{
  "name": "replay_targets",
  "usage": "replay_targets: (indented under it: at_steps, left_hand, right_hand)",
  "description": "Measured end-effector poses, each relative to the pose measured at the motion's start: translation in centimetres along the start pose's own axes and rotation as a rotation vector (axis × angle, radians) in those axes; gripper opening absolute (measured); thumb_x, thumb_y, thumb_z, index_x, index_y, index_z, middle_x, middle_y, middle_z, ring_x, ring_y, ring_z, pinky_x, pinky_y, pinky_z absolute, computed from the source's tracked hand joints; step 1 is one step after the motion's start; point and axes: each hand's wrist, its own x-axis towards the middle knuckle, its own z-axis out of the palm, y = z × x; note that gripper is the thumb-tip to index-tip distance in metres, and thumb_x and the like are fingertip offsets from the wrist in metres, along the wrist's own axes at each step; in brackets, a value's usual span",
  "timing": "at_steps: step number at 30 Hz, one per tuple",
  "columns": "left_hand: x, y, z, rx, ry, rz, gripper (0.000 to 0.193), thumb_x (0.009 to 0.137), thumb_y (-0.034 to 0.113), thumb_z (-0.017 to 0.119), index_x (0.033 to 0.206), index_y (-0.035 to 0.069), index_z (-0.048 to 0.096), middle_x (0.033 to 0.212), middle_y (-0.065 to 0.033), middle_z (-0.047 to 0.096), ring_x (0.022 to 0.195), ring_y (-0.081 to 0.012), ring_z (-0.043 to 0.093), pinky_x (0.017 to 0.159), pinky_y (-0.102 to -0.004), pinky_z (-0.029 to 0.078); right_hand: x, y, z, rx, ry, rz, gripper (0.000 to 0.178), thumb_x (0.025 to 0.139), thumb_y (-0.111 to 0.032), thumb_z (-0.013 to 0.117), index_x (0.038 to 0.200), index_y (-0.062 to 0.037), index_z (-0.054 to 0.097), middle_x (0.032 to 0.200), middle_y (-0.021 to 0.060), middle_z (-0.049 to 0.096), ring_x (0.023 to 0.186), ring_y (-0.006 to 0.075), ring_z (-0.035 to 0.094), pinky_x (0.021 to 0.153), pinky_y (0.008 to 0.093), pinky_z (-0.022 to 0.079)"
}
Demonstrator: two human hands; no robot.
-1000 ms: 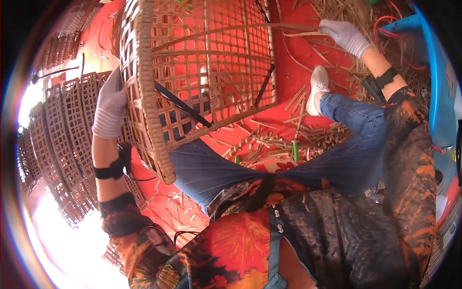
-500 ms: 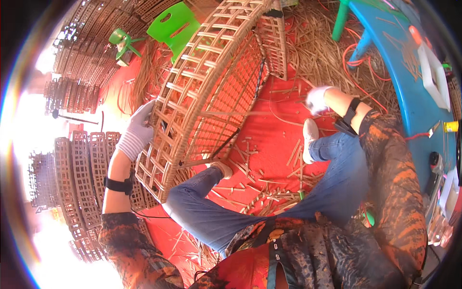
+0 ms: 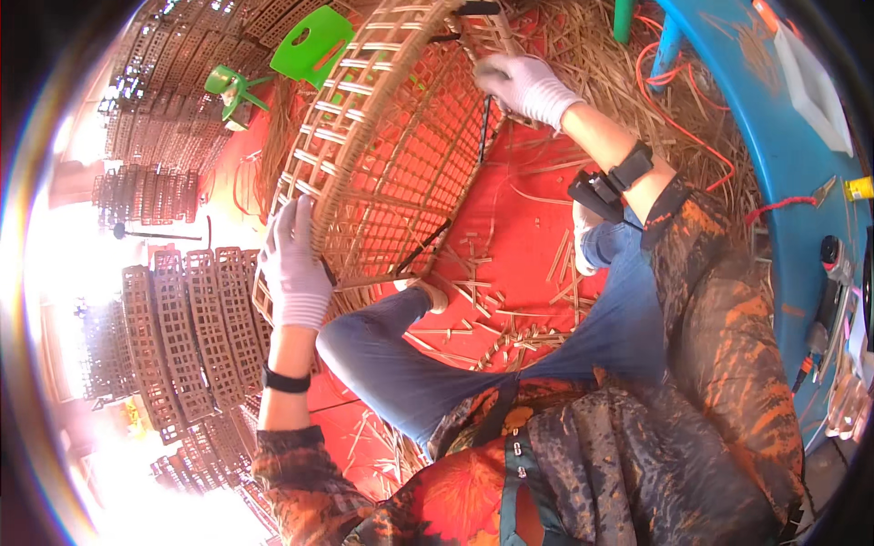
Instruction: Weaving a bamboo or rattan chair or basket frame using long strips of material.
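Observation:
A large tan woven basket point(image 3: 341, 150), with open lattice sides and black ties, leans on its side in front of me. My left hand point(image 3: 299, 268), in a white striped glove, holds its near left side, fingers lying along the weave. At the far right, my gloved right hand point(image 3: 528, 86) has its fingers curled over the basket's edge near a dark strip; the fingertips are partly hidden. Both arms wear black straps.
Stacked brown lattice panels point(image 3: 187, 337) stand on the left. A green plastic chair point(image 3: 314, 44) and a green stand point(image 3: 237, 86) are beyond the basket. Cane scraps litter the red floor point(image 3: 528, 218). On the right, a blue table point(image 3: 783, 173) holds a white tray point(image 3: 813, 86) and tools.
My right hand has moved from above the floor to the basket's far right edge. My left hand has shifted along its side, and the basket sits slightly further left and up in view.

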Motion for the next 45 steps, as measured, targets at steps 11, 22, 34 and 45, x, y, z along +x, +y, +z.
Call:
replay_targets:
  at_steps: [11,22,34,45]
  left_hand:
    - [0.7,-4.4,2.3,-0.132,0.051,-0.028,0.083,0.068,-0.010,0.061,0.142,0.019,0.039,0.137,-0.0068,0.044,0.126,-0.0312,0.042,0.107,-0.0423,0.036]
    - [-0.3,-3.5,1.6,-0.143,0.090,0.005,0.073,0.070,-0.010,0.053,0.138,0.014,0.044,0.137,-0.0108,0.046,0.126,-0.0329,0.044,0.106,-0.0453,0.034]
    - [2.1,-3.2,2.7,-0.176,0.083,-0.014,0.060,0.076,-0.008,0.059,0.134,0.005,0.049,0.133,-0.0127,0.050,0.123,-0.0328,0.047,0.103,-0.0423,0.036]
    - [0.0,-4.3,3.3,0.093,-0.092,-0.068,0.058,0.080,-0.008,0.049,0.136,-0.005,0.039,0.137,-0.0222,0.042,0.126,-0.0402,0.043,0.105,-0.0488,0.036]
  right_hand:
    - [-2.0,2.7,0.2,0.021,-0.216,0.224,0.030,0.088,-0.035,0.059,0.101,-0.0105,0.069,0.077,0.0091,0.069,0.062,0.0183,0.064,0.064,0.0320,0.052]
    - [3.7,1.5,4.6,-0.094,-0.048,0.007,0.028,0.088,-0.035,0.056,0.099,-0.0124,0.068,0.091,0.0143,0.069,0.088,0.0292,0.067,0.079,0.0396,0.051]
    - [5.8,26.5,15.3,-0.701,-0.415,0.240,0.031,0.085,-0.034,0.051,0.092,-0.0090,0.068,0.098,0.0165,0.067,0.096,0.0324,0.064,0.084,0.0414,0.050]
    - [0.0,33.6,28.3,-0.478,-0.462,0.759,0.048,0.084,-0.015,0.060,0.129,-0.0077,0.045,0.133,0.0173,0.052,0.121,0.0333,0.053,0.097,0.0442,0.047]
